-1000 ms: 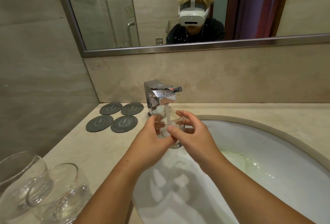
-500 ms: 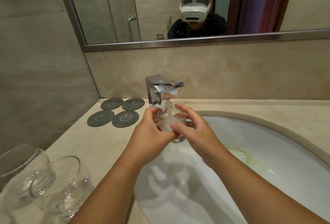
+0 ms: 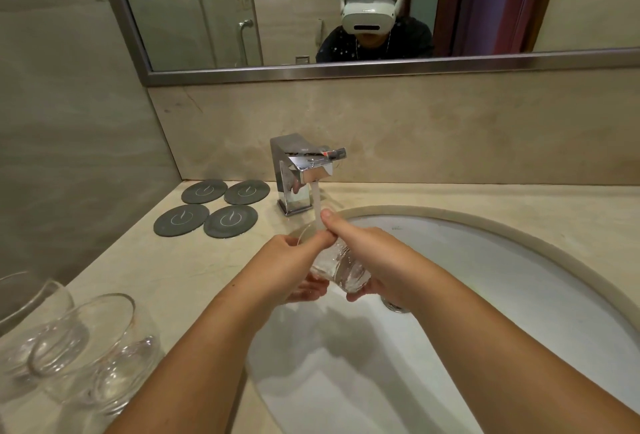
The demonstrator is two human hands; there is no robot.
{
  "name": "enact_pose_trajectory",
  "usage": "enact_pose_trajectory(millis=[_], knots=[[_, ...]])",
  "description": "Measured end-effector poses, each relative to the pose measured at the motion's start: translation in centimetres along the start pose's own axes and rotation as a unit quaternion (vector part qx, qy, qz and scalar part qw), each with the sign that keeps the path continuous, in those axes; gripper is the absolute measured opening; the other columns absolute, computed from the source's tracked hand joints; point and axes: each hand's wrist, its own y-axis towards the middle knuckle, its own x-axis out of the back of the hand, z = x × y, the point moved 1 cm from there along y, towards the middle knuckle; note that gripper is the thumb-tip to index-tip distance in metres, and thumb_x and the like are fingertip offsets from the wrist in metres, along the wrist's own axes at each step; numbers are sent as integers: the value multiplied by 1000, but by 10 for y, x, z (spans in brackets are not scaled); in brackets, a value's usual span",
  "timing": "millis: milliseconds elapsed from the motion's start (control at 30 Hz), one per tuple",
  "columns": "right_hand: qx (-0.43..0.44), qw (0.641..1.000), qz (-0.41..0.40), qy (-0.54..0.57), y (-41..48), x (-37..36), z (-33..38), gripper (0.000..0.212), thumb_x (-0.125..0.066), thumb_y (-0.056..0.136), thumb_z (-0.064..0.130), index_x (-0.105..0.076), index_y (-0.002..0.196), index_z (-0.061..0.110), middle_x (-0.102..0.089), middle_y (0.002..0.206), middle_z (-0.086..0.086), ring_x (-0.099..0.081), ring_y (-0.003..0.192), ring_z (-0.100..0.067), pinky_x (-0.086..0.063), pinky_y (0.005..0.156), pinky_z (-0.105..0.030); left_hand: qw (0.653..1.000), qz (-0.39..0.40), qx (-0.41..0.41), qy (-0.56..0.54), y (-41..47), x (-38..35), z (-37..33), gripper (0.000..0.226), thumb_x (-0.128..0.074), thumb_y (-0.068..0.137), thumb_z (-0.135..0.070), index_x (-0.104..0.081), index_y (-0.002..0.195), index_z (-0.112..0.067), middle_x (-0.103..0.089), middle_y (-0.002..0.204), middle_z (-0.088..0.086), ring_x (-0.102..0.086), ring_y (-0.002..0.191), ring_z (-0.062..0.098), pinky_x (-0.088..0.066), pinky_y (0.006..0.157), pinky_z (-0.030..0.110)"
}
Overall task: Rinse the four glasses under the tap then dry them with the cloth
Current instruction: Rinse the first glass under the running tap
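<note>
The glass [image 3: 341, 269] is in both my hands over the left part of the sink [image 3: 485, 278], just under the tap [image 3: 301, 174]. It is tilted, its mouth up and to the left and its thick base down and to the right. My left hand [image 3: 287, 260] grips it from the left: the thumb lies across the rim and the fingers [image 3: 308, 290] curl under the bowl, seen only in part through the glass. My right hand [image 3: 377, 260] grips it from the right, fingers wrapped round the base and one digit stretched up along the rim. I cannot tell whether that digit is the thumb or the forefinger.

A stream of water [image 3: 317, 205] runs straight down from the tap's spout. Its lower end passes behind that raised digit, so I cannot see just where it lands. Water inside the glass makes its outline hard to read, and my right hand covers most of the drain [image 3: 394, 305].

Two more glasses stand on the bench [image 3: 173, 267] at my lower left, touching or overlapping in the view. The nearer glass [image 3: 100, 350] shows whole; the farther glass [image 3: 31, 323] is cut off by the left edge. Both are warped by the wide lens.

Four dark round coasters [image 3: 211, 212] lie in a square on the bench left of the tap. The mirror [image 3: 207, 1] above is cut off at the top.
</note>
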Motion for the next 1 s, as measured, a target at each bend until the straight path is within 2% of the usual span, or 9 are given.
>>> enact_pose_trajectory(millis=[200,300,400,533,600,700,833,933,1000], knots=[[-58,998,15,-35,-10,5,5,55,-55,99,69,-64,120,19,-60,113,-5,-65,88,-30,-57,65,-38,998,48,32,-4,-4,-1,2,44,-71,92,-53,-58,119,-20,-78,86,26,-68,59,26,-63,65,30],[-77,994,26,-73,-16,9,7,56,-51,102,69,-64,113,15,-59,107,-7,-62,78,-26,-54,58,-33,995,70,66,3,-8,-3,3,42,-68,94,-54,-53,107,-17,-79,91,27,-68,64,26,-63,67,30],[-84,990,31,-110,-17,15,10,66,-48,99,75,-60,126,16,-56,100,-4,-62,74,-24,-53,53,-30,990,103,95,-24,-10,-4,3,52,-68,93,-57,-48,116,-15,-78,96,28,-69,63,24,-63,61,27],[-67,986,41,-145,-16,20,14,67,-48,94,80,-61,122,20,-53,117,-4,-61,90,-25,-55,56,-32,986,120,99,-61,-12,-5,2,61,-70,91,-59,-46,123,-13,-77,95,27,-70,66,25,-63,60,28],[-53,987,63,-137,-17,21,16,59,-52,92,80,-63,109,25,-55,119,-4,-64,94,-24,-59,63,-36,990,107,76,-60,-10,-7,1,53,-69,90,-61,-54,119,-19,-76,88,23,-70,74,26,-65,73,31],[-23,989,94,-116,-14,25,15,58,-60,90,76,-67,121,28,-64,115,-7,-71,80,-20,-62,75,-38,995,82,16,-47,-6,-6,1,45,-73,91,-53,-63,124,-25,-73,85,16,-73,77,23,-65,77,29],[17,991,82,-106,-5,35,6,59,-83,78,66,-68,117,25,-75,121,-4,-77,104,-29,-53,105,-48,997,64,-49,-21,-2,-2,3,91,-91,65,-45,-51,143,-20,-73,98,5,-72,81,12,-64,87,29],[27,993,85,-83,-4,41,5,35,-88,83,41,-70,110,29,-79,99,8,-71,98,-13,-47,92,-30,992,49,-105,59,-4,-1,3,108,-93,56,-50,-42,149,-31,-79,107,0,-77,99,13,-59,101,41],[28,991,66,-117,-4,47,4,38,-88,84,37,-70,117,32,-77,116,7,-67,114,-12,-44,93,-30,983,38,-138,113,-3,-2,3,108,-90,55,-56,-40,149,-41,-79,109,-5,-76,104,12,-56,104,47]])
